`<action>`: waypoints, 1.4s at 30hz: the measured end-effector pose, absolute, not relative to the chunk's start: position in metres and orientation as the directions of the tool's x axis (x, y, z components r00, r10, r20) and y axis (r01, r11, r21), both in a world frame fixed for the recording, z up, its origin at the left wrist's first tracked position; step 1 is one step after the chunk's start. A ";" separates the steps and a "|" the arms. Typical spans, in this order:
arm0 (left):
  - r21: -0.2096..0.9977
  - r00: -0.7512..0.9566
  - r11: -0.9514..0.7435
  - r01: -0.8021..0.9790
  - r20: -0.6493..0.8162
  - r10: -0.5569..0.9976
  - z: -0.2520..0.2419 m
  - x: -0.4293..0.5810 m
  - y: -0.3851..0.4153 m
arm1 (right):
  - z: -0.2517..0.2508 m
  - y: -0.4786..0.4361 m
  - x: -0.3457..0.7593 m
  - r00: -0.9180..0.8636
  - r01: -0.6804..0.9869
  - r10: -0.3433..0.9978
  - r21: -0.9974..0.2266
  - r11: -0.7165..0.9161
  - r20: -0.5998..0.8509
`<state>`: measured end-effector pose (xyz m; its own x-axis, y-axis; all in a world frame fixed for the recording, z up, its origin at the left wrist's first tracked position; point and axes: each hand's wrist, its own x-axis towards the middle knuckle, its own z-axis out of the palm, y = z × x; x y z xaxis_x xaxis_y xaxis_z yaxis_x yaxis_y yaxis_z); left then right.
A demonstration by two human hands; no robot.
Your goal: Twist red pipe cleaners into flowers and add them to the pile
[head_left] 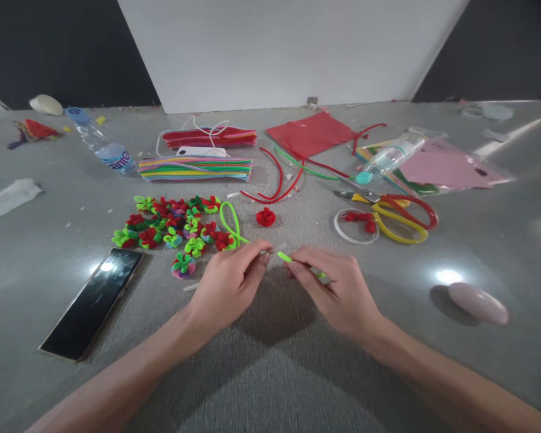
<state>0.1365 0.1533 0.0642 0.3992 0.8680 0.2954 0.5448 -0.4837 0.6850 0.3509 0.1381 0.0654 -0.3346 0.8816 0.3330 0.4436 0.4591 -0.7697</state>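
Observation:
My left hand [229, 273] is pinched closed in the middle, where a bright green pipe cleaner [229, 224] loops up behind it and runs in at the fingers. A small pale, translucent strip [280, 247] shows just past its fingertips; what bears it is unclear. My right hand [336, 285] pinches a bright green pipe cleaner end [284, 257], and more green shows beneath its fingers. Whether both green pieces are one length is hidden. Just beyond the hands sits a red pipe-cleaner flower [265, 217]. Several red, green and blue pipe-cleaner flowers [162, 224] are clustered left of the loop.
A phone [92, 304] lies left, near a water bottle [101, 143]. Pipe-cleaner bundles [196, 168] and a red sheet [309, 135] are behind. To the right are scissors [401, 222], a white ring [342, 231], a clear bottle [392, 156] and a pink oval object [478, 302].

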 end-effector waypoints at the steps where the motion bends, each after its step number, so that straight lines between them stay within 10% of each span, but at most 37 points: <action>1: 0.692 0.399 -0.481 0.539 0.293 0.869 0.065 0.136 0.153 | 0.065 0.138 0.350 -0.341 0.437 0.879 -0.772 0.461 0.332; 25: 0.837 0.523 -0.479 0.265 0.293 0.801 0.079 0.129 0.152 | 0.063 0.157 0.365 -0.601 0.279 0.764 -0.835 0.474 0.233; 42: 0.458 0.727 -0.762 0.457 0.301 0.617 0.057 0.135 0.155 | 0.073 0.158 0.377 -0.697 0.568 0.712 -0.544 0.617 0.080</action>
<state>0.1349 0.1549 0.0569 0.7270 0.6171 0.3010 0.4574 -0.7623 0.4580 0.3774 0.1585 0.0727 -0.6973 0.7123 0.0795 0.5684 0.6172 -0.5441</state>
